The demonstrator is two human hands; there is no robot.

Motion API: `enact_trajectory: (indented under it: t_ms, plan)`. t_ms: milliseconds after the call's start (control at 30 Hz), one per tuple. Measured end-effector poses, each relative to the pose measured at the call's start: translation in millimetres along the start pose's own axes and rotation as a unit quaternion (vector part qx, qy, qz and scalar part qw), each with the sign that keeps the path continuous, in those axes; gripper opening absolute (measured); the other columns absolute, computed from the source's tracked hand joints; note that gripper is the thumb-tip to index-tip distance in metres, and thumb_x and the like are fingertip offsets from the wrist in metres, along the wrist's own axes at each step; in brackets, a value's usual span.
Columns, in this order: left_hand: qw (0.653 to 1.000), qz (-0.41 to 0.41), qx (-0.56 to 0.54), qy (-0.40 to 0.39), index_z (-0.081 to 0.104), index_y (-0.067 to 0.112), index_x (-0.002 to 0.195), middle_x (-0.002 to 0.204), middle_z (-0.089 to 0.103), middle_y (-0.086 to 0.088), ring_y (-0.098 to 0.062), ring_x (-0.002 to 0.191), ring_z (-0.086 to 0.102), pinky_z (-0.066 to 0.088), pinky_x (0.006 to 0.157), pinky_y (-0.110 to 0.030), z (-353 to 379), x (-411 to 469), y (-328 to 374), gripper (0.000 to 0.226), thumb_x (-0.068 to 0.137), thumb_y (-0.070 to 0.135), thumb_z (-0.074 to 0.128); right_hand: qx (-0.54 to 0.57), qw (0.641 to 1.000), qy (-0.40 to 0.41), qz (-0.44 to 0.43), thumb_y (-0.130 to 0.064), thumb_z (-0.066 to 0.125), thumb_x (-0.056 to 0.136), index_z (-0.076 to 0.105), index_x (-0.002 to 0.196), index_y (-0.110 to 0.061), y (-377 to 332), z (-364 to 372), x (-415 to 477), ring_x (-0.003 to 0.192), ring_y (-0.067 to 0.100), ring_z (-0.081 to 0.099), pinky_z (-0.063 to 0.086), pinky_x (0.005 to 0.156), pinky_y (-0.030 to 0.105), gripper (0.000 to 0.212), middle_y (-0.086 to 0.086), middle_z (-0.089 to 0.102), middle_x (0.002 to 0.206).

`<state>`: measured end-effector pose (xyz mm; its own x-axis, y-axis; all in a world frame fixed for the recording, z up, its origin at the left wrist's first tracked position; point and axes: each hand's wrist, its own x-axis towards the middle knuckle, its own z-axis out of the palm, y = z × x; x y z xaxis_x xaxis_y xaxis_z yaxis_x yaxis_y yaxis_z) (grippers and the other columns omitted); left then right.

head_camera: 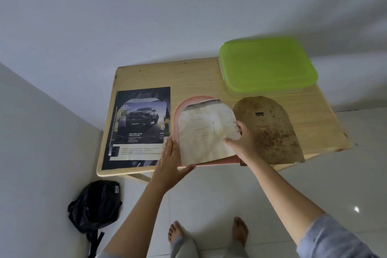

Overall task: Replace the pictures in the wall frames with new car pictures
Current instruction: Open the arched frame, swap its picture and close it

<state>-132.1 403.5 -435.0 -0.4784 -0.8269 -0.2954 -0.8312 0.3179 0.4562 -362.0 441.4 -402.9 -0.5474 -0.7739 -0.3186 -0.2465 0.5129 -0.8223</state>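
Observation:
A pink arch-shaped frame [178, 111] lies flat on the wooden table [188, 75], with a pale arch-cut paper [205, 132] resting in it. My left hand [171, 159] grips the frame's front left corner. My right hand [245, 140] pinches the paper's right edge. To the right lies the frame's brown stained backing board [272, 132] with a small black hanger. At the left lie car brochure pages [138, 128] showing a dark pickup truck, one with an arch-shaped hole cut out.
A plastic box with a green lid [268, 63] stands at the table's back right corner. A black backpack [96, 205] sits on the white tiled floor by the left wall. My bare feet [209, 232] stand in front of the table.

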Motion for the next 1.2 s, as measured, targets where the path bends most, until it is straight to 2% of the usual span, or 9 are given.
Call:
enact_trajectory:
  t_ms: [133, 233, 333, 433, 533, 667, 833, 967, 1200]
  plan:
    - [0.999, -0.005, 0.017, 0.045, -0.007, 0.016, 0.148, 0.157, -0.012, 0.0, -0.018, 0.145, -0.009, 0.014, 0.114, -0.043, 2, -4, 24, 0.096, 0.083, 0.064, 0.045, 0.026, 1.0, 0.013, -0.006, -0.01, 0.071, 0.075, 0.037, 0.138, -0.016, 18, -46, 5, 0.126, 0.019, 0.042, 0.04, 0.099, 0.032, 0.071, 0.002, 0.046, 0.135]
    - [0.995, 0.037, 0.011, 0.089, 0.021, 0.009, 0.146, 0.156, 0.012, -0.008, -0.022, 0.144, 0.009, 0.024, 0.114, -0.044, 16, 6, 72, 0.078, 0.085, 0.057, 0.027, 0.016, 1.0, 0.023, -0.002, -0.011, 0.068, 0.078, 0.039, 0.138, -0.018, 44, -91, 8, 0.128, 0.016, 0.04, 0.035, 0.096, 0.025, 0.067, -0.001, 0.045, 0.137]
    - [0.993, 0.077, 0.015, 0.088, 0.034, 0.007, 0.141, 0.152, 0.027, -0.011, -0.025, 0.142, 0.022, 0.035, 0.109, -0.047, 45, 26, 133, 0.067, 0.088, 0.048, 0.028, -0.005, 0.998, 0.062, 0.017, -0.01, 0.068, 0.078, 0.042, 0.135, -0.018, 79, -142, 14, 0.124, 0.017, 0.042, 0.034, 0.093, 0.024, 0.064, 0.003, 0.047, 0.134]
    - [0.993, 0.095, 0.021, 0.066, 0.032, 0.008, 0.143, 0.154, 0.023, -0.009, -0.023, 0.144, 0.017, 0.024, 0.114, -0.039, 74, 46, 175, 0.07, 0.088, 0.05, 0.022, -0.024, 0.992, 0.112, 0.046, -0.009, 0.068, 0.077, 0.043, 0.134, -0.016, 110, -189, 24, 0.12, 0.02, 0.045, 0.035, 0.09, 0.024, 0.062, 0.008, 0.048, 0.132]
    - [0.992, 0.096, 0.053, 0.065, 0.034, 0.003, 0.141, 0.152, 0.025, -0.014, -0.029, 0.142, 0.02, 0.02, 0.116, -0.042, 98, 63, 195, 0.071, 0.09, 0.05, 0.019, -0.079, 0.987, 0.131, 0.058, -0.01, 0.067, 0.078, 0.043, 0.134, -0.015, 133, -227, 32, 0.115, 0.023, 0.046, 0.034, 0.086, 0.025, 0.061, 0.011, 0.048, 0.126]
    - [0.991, 0.084, 0.08, 0.065, 0.02, 0.006, 0.146, 0.155, 0.013, -0.013, -0.026, 0.144, 0.007, 0.001, 0.113, -0.034, 113, 74, 208, 0.077, 0.088, 0.055, 0.008, -0.158, 0.975, 0.144, 0.056, -0.01, 0.065, 0.077, 0.045, 0.131, -0.011, 149, -252, 43, 0.118, 0.029, 0.038, 0.035, 0.088, 0.03, 0.058, 0.014, 0.043, 0.123]
    - [0.991, 0.08, 0.086, 0.059, 0.015, 0.008, 0.147, 0.156, 0.005, -0.01, -0.019, 0.14, -0.006, 0.0, 0.115, -0.034, 117, 73, 207, 0.088, 0.084, 0.064, -0.01, -0.271, 0.953, 0.117, -0.069, -0.008, 0.064, 0.077, 0.052, 0.122, -0.004, 141, -224, 45, 0.12, 0.035, 0.04, 0.038, 0.097, 0.042, 0.047, 0.016, 0.047, 0.125]
    - [0.995, 0.065, 0.073, 0.028, 0.0, 0.012, 0.148, 0.149, -0.018, 0.002, -0.014, 0.139, -0.019, -0.006, 0.116, -0.031, 115, 74, 208, 0.1, 0.073, 0.076, -0.013, -0.319, 0.936, 0.029, -0.146, -0.029, 0.058, 0.086, 0.048, 0.129, -0.015, 137, -188, 45, 0.127, 0.027, 0.039, 0.038, 0.102, 0.043, 0.046, 0.008, 0.044, 0.135]
    - [0.996, 0.059, 0.067, 0.015, -0.006, 0.016, 0.148, 0.149, -0.023, 0.006, -0.011, 0.138, -0.024, -0.014, 0.112, -0.027, 109, 73, 210, 0.091, 0.074, 0.069, -0.001, -0.342, 0.933, 0.052, -0.099, -0.033, 0.051, 0.09, 0.044, 0.134, -0.019, 143, -204, 60, 0.135, 0.023, 0.03, 0.023, 0.112, 0.048, 0.047, 0.004, 0.038, 0.144]
